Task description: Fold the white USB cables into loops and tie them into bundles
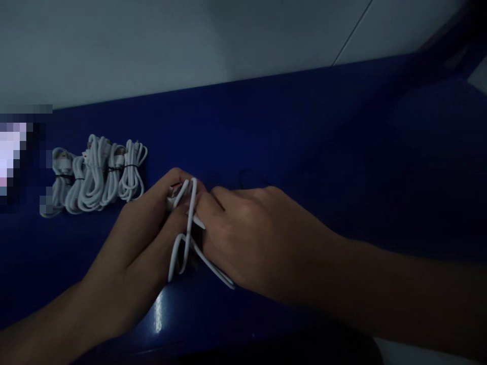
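A white cable [189,218] is bunched between my two hands, its loops hanging below my fingers. My left hand [152,228] is closed round the cable, with a pale connector end showing by its thumb and forefinger. Pressed against it from the right, my right hand [247,233] has its fingers curled in at the cable; the fingertips are mostly hidden. Several coiled white cables [95,175], bound with dark ties, lie side by side to the left of my hands.
The blue table [236,132] runs up to a pale wall [152,45]. Thin dark ties [247,177] lie just beyond my right hand. A bright, pixelated object [11,152] is at the far left edge.
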A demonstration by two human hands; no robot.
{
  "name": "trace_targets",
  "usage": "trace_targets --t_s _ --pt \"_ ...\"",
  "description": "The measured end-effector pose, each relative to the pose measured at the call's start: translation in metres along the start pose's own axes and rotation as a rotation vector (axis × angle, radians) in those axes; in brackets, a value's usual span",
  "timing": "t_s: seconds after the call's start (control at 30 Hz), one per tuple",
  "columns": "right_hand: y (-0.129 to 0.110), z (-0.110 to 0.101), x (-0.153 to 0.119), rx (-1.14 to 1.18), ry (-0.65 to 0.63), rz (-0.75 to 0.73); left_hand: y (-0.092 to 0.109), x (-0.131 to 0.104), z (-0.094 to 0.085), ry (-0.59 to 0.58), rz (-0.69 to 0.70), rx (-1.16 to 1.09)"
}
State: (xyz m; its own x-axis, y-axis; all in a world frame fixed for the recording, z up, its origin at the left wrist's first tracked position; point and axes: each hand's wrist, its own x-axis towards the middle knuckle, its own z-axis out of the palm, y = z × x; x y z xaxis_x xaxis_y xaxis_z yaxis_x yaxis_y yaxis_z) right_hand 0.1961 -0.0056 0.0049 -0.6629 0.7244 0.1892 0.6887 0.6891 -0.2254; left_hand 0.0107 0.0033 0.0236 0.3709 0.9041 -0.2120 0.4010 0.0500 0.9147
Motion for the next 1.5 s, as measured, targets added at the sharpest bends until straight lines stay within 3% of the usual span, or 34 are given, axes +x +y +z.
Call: trace_targets --t_s 0.27,0.57,1.2,1.33,1.5 --pt "-0.0004 -0.0009 0.0001 -0.011 -0.069 -0.018 -0.0027 -0.0005 -0.0009 -0.008 0.018 0.021" --pt "-0.0002 0.0002 -0.0002 0.011 -0.004 0.011 -0.0016 -0.0003 -0.0004 -0.011 -0.010 -0.007" --pt "0.0020 -0.0073 0.0064 0.169 -0.149 0.071 -0.0091 -0.0042 -0.0036 -0.100 -0.070 -0.121" --pt "0.0020 -0.0055 0.0050 0.195 -0.126 0.068 -0.0061 -0.0050 -0.0026 -0.095 -0.055 -0.153" --pt "-0.0022 0.0026 0.0020 0.328 -0.033 0.178 -0.0040 -0.0055 -0.0002 -0.057 -0.072 -0.216"
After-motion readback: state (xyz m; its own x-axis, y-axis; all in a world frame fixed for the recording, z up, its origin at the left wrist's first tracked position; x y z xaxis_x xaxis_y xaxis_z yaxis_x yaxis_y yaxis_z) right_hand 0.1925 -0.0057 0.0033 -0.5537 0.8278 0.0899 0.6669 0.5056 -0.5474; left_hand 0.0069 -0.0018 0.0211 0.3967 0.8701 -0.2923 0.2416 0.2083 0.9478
